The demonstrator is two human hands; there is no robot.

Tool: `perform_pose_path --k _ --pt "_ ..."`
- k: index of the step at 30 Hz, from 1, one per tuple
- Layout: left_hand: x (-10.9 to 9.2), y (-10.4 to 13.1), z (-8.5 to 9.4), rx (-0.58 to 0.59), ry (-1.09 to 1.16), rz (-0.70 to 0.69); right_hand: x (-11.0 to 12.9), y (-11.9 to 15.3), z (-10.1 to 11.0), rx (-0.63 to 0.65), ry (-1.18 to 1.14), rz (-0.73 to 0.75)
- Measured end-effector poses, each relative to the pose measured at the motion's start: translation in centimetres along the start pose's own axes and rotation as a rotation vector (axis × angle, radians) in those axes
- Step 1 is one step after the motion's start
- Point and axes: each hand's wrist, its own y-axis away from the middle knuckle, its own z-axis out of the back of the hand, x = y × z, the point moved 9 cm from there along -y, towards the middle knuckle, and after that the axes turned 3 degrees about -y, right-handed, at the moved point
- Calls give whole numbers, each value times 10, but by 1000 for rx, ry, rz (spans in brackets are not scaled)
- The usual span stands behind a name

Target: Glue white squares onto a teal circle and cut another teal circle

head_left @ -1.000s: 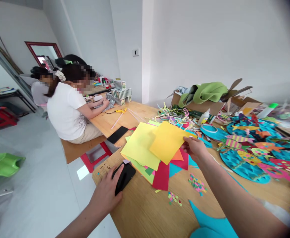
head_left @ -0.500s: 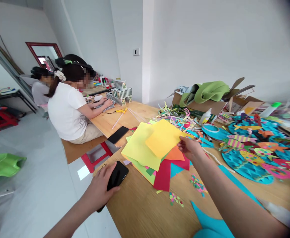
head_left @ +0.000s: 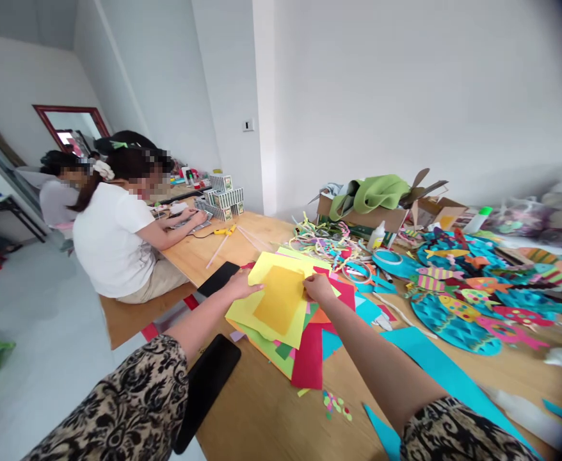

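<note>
A pale yellow sheet (head_left: 247,307) is spread between my two hands over a pile of coloured sheets. My left hand (head_left: 240,287) grips its left edge, thumb on top. My right hand (head_left: 318,289) is closed in a pinch at the right edge. A darker yellow rectangle (head_left: 278,298) shows within the pale sheet; I cannot tell whether it lies on top or shows through from behind. Below are a red piece (head_left: 308,358), an orange piece (head_left: 318,315) and green sheets. A black phone (head_left: 216,378) lies beside my left forearm.
A second phone (head_left: 218,278) lies behind my left hand. To the right are blue round pieces with paper fish (head_left: 458,307), a glue bottle (head_left: 377,235) and a tangle of coloured strips (head_left: 319,237). A co-worker (head_left: 112,243) sits at the left. Dots (head_left: 336,404) lie in front.
My left hand has left the phone and moved up to the pale yellow sheet's left edge. My right hand has come left, bringing the darker yellow sheet over the pale sheet's area.
</note>
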Motion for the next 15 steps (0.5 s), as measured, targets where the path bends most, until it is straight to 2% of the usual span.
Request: perform_pose_path --k 4,8,11,15 --pt "-2 -18 -23 11 -57 58 0 -2 6 -15 191 -66" --pt "3 -17 -36 -15 -109 129 5 -1 -2 -47 263 -78" --pt "3 -12 -38 -51 -141 129 5 -1 -14 -17 246 -97" --pt "-5 -7 -29 -124 -147 81 3 -3 -19 20 171 -89"
